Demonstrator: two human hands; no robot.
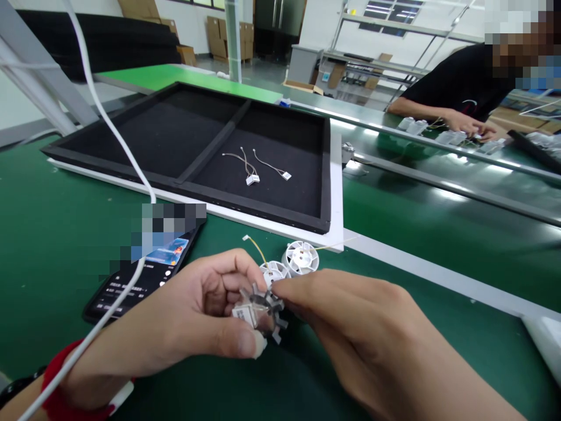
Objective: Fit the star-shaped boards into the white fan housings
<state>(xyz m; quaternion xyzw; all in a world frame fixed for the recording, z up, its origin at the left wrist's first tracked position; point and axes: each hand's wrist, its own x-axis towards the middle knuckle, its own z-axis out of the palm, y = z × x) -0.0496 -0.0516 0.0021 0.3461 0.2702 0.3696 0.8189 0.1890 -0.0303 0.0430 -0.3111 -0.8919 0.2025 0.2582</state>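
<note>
My left hand (214,316) is closed around a small clear part with a grey toothed ring (276,327). A small white labelled piece (244,316) shows on it between thumb and fingers. From the other side comes my right hand (363,321), its fingers pressed together and the tips meeting the top of the ring. What those tips pinch, if anything, is hidden. Just beyond my hands are two white round spoked housings: one (301,258) in full view, the other (274,270) partly covered by my fingers. Thin yellowish wires lead from them.
A black foam-lined tray (144,131) with a divider holds several thin wires with white labelled ends (252,180). At left lies a phone (131,286), crossed by a hanging white cable (111,134). Across the metal rails, a co-worker's hand (468,124) handles clear-white parts (451,138).
</note>
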